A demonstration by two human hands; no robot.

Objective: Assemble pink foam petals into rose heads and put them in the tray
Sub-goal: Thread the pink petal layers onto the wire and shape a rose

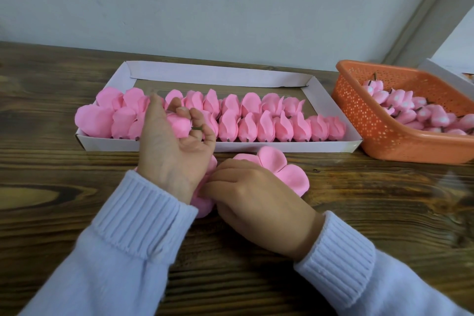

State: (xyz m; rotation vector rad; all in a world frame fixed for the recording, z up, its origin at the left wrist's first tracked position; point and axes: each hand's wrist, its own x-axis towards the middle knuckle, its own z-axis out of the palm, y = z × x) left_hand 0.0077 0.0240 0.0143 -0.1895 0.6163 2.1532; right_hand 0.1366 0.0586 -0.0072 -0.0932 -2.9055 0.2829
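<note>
My left hand (174, 141) is raised in front of the white cardboard tray (333, 100), its fingers curled round a pink rose head (179, 124) with a short green stem. My right hand (254, 195) lies on the table and pinches the pink foam petals (284, 169) spread flat there; part of the petal sheet is hidden under both hands. The tray holds two rows of several finished pink rose heads (256, 120).
An orange perforated plastic basket (372, 120) at the right holds several pink buds with white tips and dark stems (407, 108). A white box edge (446, 74) shows behind it. The wooden table (64, 187) runs up to a pale wall.
</note>
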